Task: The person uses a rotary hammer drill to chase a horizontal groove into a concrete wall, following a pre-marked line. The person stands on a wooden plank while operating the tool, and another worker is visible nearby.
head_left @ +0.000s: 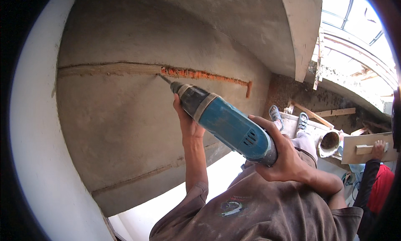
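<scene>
A blue and black rotary hammer drill [234, 126] is held up in both hands, slanting up to the left. Its front end rests in my left hand [188, 120], the fingers curled behind the dark collar and partly hidden. My right hand [282, 155] wraps round the rear of the body; the trigger is out of sight. The thin steel bit [165, 79] meets the grey plastered wall [121, 107] at the lower edge of a long groove. To the right of the tip the groove shows red brick [204, 75]; to the left its strip [108, 69] is grey-brown.
At the right, a co-worker's hand [379, 149] grips the handle of a large wooden float [351, 154]. A mortar-stained bucket [321, 146] stands near my sandalled feet [301, 123]. Wooden planks [334, 112] lie beyond. A white column [35, 116] borders the left side.
</scene>
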A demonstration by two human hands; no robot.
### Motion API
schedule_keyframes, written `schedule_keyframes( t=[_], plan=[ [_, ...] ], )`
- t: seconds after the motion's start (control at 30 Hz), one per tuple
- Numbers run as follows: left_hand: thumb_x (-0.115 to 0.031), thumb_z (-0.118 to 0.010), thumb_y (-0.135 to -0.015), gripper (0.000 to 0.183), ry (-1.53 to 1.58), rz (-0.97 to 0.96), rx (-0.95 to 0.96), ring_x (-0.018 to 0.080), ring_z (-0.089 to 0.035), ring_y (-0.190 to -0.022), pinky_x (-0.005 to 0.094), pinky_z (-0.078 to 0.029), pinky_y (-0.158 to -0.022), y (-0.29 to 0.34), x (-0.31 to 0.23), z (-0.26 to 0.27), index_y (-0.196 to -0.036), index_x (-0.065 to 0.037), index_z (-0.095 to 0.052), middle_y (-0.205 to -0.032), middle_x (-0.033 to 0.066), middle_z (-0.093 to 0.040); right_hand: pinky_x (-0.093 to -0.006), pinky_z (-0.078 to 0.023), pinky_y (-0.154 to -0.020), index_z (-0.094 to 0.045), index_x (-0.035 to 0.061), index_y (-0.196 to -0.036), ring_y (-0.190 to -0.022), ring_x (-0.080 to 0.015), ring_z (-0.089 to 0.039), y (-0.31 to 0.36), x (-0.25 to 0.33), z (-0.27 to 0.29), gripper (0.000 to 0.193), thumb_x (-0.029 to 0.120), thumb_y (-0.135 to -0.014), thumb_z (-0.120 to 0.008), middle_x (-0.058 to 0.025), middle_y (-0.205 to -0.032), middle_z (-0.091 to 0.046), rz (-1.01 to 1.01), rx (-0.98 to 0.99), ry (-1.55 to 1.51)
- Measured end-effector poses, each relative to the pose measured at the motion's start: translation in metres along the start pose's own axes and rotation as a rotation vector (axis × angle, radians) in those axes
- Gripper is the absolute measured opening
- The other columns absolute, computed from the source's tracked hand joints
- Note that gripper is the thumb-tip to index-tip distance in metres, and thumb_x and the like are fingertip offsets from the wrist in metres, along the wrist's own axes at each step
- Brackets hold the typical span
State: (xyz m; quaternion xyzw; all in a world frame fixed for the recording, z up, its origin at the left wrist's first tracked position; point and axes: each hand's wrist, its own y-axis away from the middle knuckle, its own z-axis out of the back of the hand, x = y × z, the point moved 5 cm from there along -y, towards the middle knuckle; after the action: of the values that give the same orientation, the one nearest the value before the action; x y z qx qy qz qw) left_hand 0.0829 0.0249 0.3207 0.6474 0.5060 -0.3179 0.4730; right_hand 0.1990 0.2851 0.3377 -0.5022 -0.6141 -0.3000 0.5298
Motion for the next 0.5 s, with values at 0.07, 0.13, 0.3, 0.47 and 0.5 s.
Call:
schedule_keyframes(
  t=[0.07, 0.13, 0.3, 0.47, 0.5],
  plan=[
    [-0.065, -0.047, -0.095, 0.057, -0.033, -0.007, -0.036, 0.0173, -0.069, -0.105, 0.0403, -0.058, -0.092, -0.003, -0.002, 0.017, -0.12, -0.016, -0.062, -0.111, 0.0064, -0.07, -0.042, -0.051, -0.098, -0.031, 0.0019, -0.148, -0.109, -0.0334, -0.067, -0.009, -0.003, -0.008, 0.091, 0.005, -0.067, -0.071, -0.0223, -0.123, -0.061, -0.06, 0.008, -0.032],
    [-0.069, -0.047, -0.092, 0.064, -0.016, 0.009, -0.068, 0.022, -0.069, -0.1, 0.0435, -0.06, -0.085, -0.006, -0.004, 0.027, -0.119, -0.013, -0.062, -0.106, 0.0101, -0.069, -0.0418, -0.052, -0.097, -0.03, 0.0026, -0.149, -0.108, -0.0342, -0.068, -0.01, 0.0, -0.019, 0.093, 0.006, -0.067, -0.074, -0.023, -0.124, -0.062, -0.103, 0.064, 0.021],
    [-0.078, -0.049, -0.083, 0.083, 0.357, 0.139, 0.183, 0.039, -0.062, -0.105, 0.0548, -0.057, -0.088, -0.003, -0.012, 0.03, -0.128, -0.009, -0.055, -0.111, 0.0186, -0.061, -0.0458, -0.057, -0.081, -0.023, 0.0088, -0.154, -0.09, -0.046, -0.07, -0.023, 0.019, -0.037, 0.1, 0.009, -0.069, -0.075, -0.0312, -0.106, -0.067, -0.137, 0.182, 0.076],
    [-0.076, -0.056, -0.081, 0.085, 0.464, 0.21, 0.289, 0.0437, -0.063, -0.104, 0.059, -0.056, -0.09, -0.01, -0.019, 0.043, -0.132, -0.007, -0.052, -0.116, 0.0225, -0.059, -0.0467, -0.054, -0.069, -0.013, 0.0095, -0.158, -0.077, -0.0382, -0.067, -0.024, 0.026, -0.07, 0.108, 0.014, -0.068, -0.075, -0.0202, -0.087, -0.062, -0.111, 0.259, 0.23],
    [-0.075, -0.057, -0.081, 0.087, 0.478, 0.211, 0.3, 0.0437, -0.063, -0.105, 0.0587, -0.055, -0.092, -0.008, -0.022, 0.046, -0.134, -0.007, -0.05, -0.117, 0.0231, -0.059, -0.0465, -0.054, -0.068, -0.014, 0.0093, -0.158, -0.075, -0.0378, -0.067, -0.026, 0.027, -0.072, 0.108, 0.014, -0.069, -0.074, -0.0199, -0.086, -0.062, -0.118, 0.281, 0.242]
  ],
)
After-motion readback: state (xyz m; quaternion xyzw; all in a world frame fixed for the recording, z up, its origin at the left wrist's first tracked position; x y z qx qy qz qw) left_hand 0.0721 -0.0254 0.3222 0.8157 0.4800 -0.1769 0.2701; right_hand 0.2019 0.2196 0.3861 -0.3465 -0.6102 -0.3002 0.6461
